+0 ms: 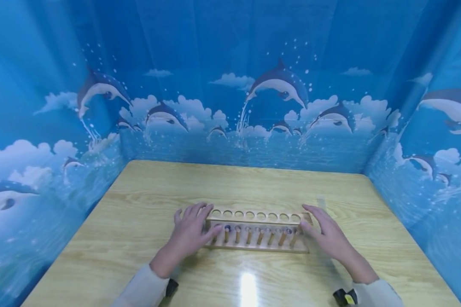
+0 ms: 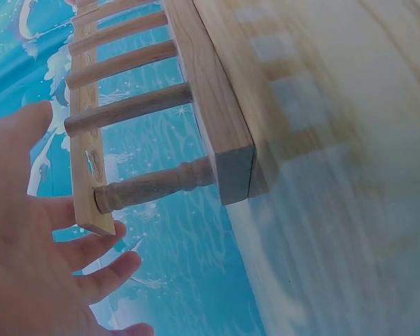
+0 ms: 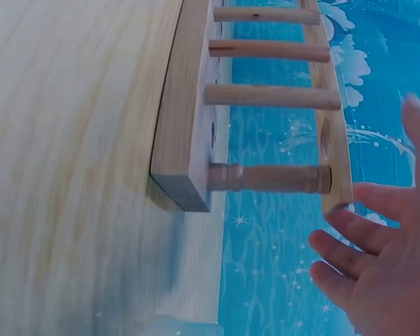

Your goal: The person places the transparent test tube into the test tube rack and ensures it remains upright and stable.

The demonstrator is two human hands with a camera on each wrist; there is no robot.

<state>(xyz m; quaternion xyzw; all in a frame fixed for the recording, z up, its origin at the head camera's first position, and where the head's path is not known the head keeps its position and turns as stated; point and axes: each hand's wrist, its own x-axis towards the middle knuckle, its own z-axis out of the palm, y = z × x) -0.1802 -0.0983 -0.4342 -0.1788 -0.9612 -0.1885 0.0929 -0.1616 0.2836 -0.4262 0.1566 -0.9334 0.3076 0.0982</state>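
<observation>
A wooden test-tube rack (image 1: pixel 258 232) is standing on the table (image 1: pixel 138 221), roughly at the middle of the near half, its long side running left to right. The top board is showing a row of round holes; below it, a row of short turned pegs is joining it to the base board. No tubes are showing in the holes. A small clear item (image 1: pixel 321 200), too faint to identify, is lying on the table just behind the rack's right end.

The left hand (image 1: pixel 190 232) is resting at the rack's left end, fingers (image 1: pixel 211 233) straight and spread, the tips lying against the end of the boards. In the left wrist view the fingers (image 2: pixel 91 248) are reaching just under the corner of the top board (image 2: pixel 91 210), loosely extended and not wrapped around it.

The right hand (image 1: pixel 324 232) is sitting at the rack's right end in mirror fashion, fingers (image 1: pixel 309 211) straight. In the right wrist view the fingers (image 3: pixel 350 245) are lying just beside the end of the top board (image 3: pixel 336 189); whether they are touching it cannot be told there. Neither hand is gripping anything.

A blue dolphin-print curtain (image 1: pixel 230 85) is surrounding the table on three sides. Pale sleeves (image 1: pixel 146 290) are covering both forearms.
</observation>
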